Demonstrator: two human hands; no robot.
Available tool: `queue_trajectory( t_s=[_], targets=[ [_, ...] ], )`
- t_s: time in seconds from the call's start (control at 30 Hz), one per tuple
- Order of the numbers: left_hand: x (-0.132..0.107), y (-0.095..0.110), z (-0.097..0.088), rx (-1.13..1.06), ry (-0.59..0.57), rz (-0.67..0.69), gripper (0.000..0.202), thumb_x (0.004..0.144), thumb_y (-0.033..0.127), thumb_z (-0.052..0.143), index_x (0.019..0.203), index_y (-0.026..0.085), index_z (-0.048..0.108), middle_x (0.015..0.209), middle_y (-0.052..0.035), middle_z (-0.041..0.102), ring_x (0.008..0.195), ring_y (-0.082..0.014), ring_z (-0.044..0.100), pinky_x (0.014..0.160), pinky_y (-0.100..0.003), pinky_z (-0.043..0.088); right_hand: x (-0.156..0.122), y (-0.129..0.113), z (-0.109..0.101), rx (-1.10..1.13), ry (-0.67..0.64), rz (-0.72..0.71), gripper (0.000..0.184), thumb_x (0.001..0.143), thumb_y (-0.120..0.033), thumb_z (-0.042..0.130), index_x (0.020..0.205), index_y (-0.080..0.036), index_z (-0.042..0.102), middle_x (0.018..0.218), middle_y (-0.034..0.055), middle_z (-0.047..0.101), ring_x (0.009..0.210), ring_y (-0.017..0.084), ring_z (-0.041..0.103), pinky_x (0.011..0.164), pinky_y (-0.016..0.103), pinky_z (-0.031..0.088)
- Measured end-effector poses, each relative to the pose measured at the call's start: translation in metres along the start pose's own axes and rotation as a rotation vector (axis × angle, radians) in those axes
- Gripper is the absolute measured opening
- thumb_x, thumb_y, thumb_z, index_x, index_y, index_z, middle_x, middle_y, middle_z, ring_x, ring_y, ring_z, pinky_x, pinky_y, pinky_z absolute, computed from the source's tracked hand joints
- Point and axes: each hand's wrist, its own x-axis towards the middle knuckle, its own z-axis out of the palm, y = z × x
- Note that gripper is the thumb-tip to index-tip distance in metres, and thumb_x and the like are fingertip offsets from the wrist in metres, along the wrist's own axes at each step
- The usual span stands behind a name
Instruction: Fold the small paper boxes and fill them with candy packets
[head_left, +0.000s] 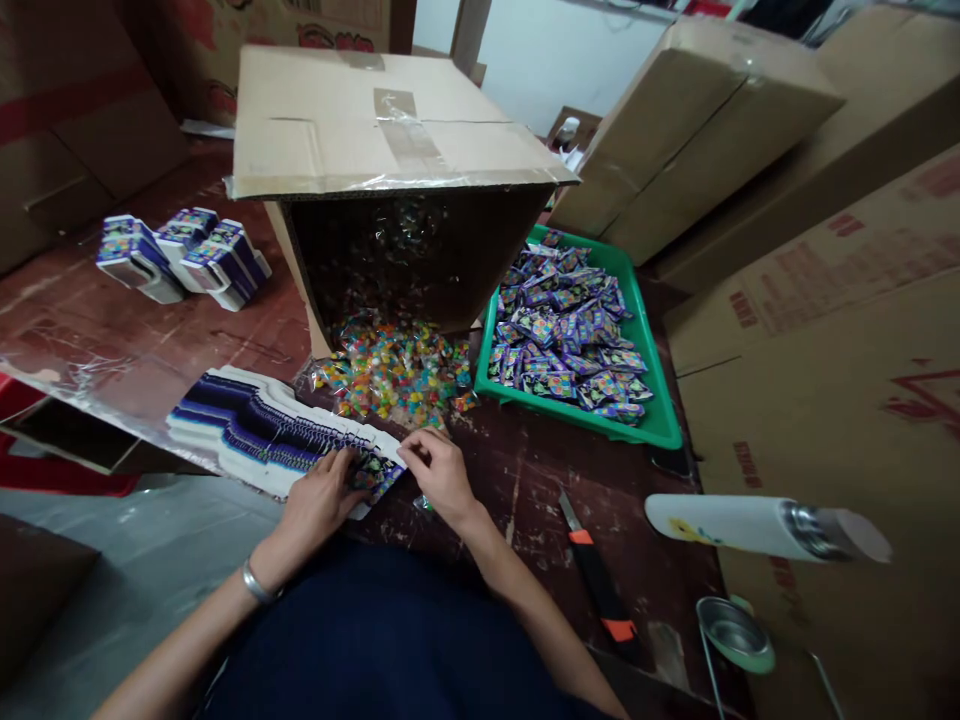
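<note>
1. Scuffed dark-red table (525, 460), with cardboard all around.
2. Left hand (321, 497) lies over the near end of a row of cartons (262, 425), fingers curled on the end one, thumb apart; whether it clamps anything, I cannot tell.
3. Right hand (442, 478) has thumb and forefinger close together at that end carton's white edge; a firm pinch cannot be made out.
4. The row slants leftward along the table's front edge, its cartons overlapping.
5. Just beyond, clear candy packets (397, 370) spill from a box (322, 130) on its side.
6. Right of the box, a green tray (660, 380) holds purple packets (559, 330).
7. Nearer, a knife (596, 580) lies blade out, left of a white flask (727, 525).
8. Far left, filled-out cartons (180, 255) stand grouped.
</note>
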Motion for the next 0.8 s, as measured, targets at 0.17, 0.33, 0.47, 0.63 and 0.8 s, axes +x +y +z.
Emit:
queue_trajectory(
  t_s=[0.17,0.33,0.47,0.63,0.8],
  targets=[
    [0.003,0.010,-0.022,-0.505,-0.088,0.116,0.025,0.091,0.045,0.061,0.084,0.021,0.063,0.085,-0.0025,0.064,0.085,-0.0220,0.061,0.077,-0.031,0.044,-0.009,-0.019,-0.023,0.394,-0.081,0.128,0.016,0.090,-0.036,0.063,0.085,-0.020,0.063,0.059,-0.0036,0.061,0.051,0.013,0.060,0.052,0.024,0.052],
    [0.009,0.020,-0.021,-1.200,-0.531,-0.009,0.048,0.069,0.060,0.079,0.080,0.018,0.061,0.068,0.0041,0.055,0.060,-0.0119,0.048,0.056,-0.022,0.033,-0.014,-0.032,-0.029,0.372,-0.059,0.034,0.016,0.092,-0.034,0.064,0.083,-0.021,0.064,0.063,-0.0017,0.062,0.054,0.014,0.063,0.054,0.025,0.055],
    [0.011,0.027,-0.006,-1.553,-0.504,-0.084,0.051,0.061,0.048,0.090,0.094,0.017,0.067,0.086,-0.0033,0.068,0.077,-0.0175,0.065,0.074,-0.027,0.046,-0.023,-0.029,-0.026,0.120,0.118,-0.175,0.021,0.095,-0.031,0.061,0.113,-0.022,0.068,0.105,0.0090,0.066,0.072,0.016,0.067,0.065,0.029,0.059],
    [0.015,0.032,-0.002,-1.633,-0.440,-0.066,0.054,0.066,0.042,0.089,0.109,0.014,0.072,0.103,-0.0104,0.073,0.091,-0.0211,0.068,0.083,-0.028,0.046,-0.031,-0.023,-0.027,-0.078,-0.033,-0.293,0.038,0.096,-0.031,0.060,0.133,-0.023,0.059,0.082,0.0022,0.060,0.070,0.016,0.062,0.067,0.028,0.053],
    [0.015,0.034,-0.005,-1.434,-0.519,0.023,0.049,0.064,0.044,0.089,0.101,0.014,0.076,0.091,-0.0054,0.073,0.084,-0.0193,0.065,0.079,-0.027,0.046,-0.029,-0.021,-0.034,0.050,-0.258,-0.094,0.018,0.090,-0.037,0.068,0.090,-0.021,0.060,0.061,-0.0054,0.053,0.052,0.012,0.051,0.051,0.022,0.041]
  ],
)
